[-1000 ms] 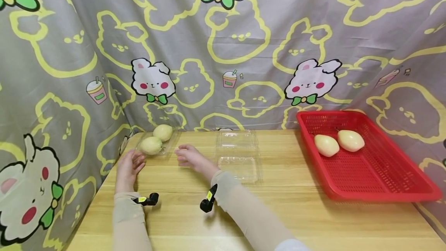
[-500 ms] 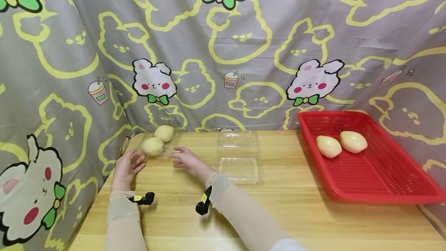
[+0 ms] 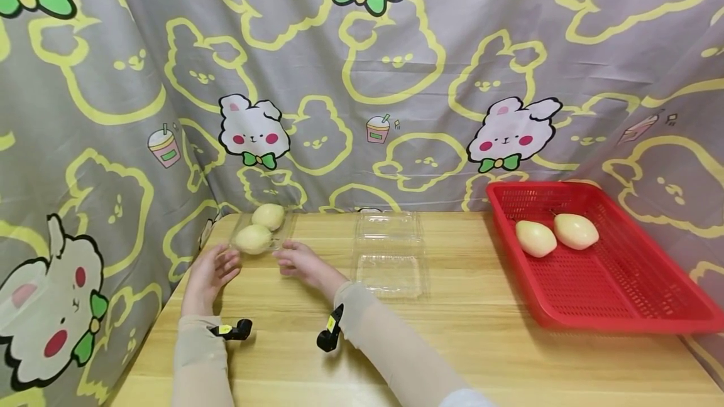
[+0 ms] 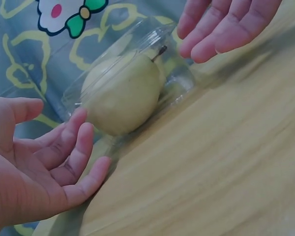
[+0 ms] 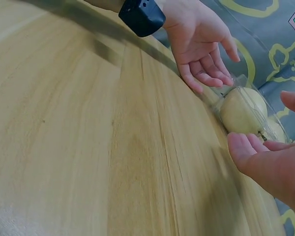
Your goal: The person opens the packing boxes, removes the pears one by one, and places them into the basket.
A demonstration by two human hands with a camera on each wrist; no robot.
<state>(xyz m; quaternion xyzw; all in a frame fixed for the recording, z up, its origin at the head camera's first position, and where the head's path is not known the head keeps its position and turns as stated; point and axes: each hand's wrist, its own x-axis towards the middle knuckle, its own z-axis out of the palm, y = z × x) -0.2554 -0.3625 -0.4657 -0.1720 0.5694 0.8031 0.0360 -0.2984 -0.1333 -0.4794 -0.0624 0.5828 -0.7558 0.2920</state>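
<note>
Two pale pears, the nearer one and the farther one, lie in a clear plastic box at the table's back left corner. My left hand is at the box's near left corner, fingers loosely bent, palm turned inward. On the other side, my right hand is by the near right corner with its fingers extended. In the left wrist view the left fingertips are beside the box around the pear; whether they touch it I cannot tell. Neither hand grips anything.
A second clear plastic box lies unfolded at the table's back middle. On the right stands a red basket with two more pears in it. A patterned curtain hangs behind and at both sides.
Over the last second my right hand has moved slightly left, nearer the box with pears. My left hand stays by its corner. The whole head view has shifted a little.
</note>
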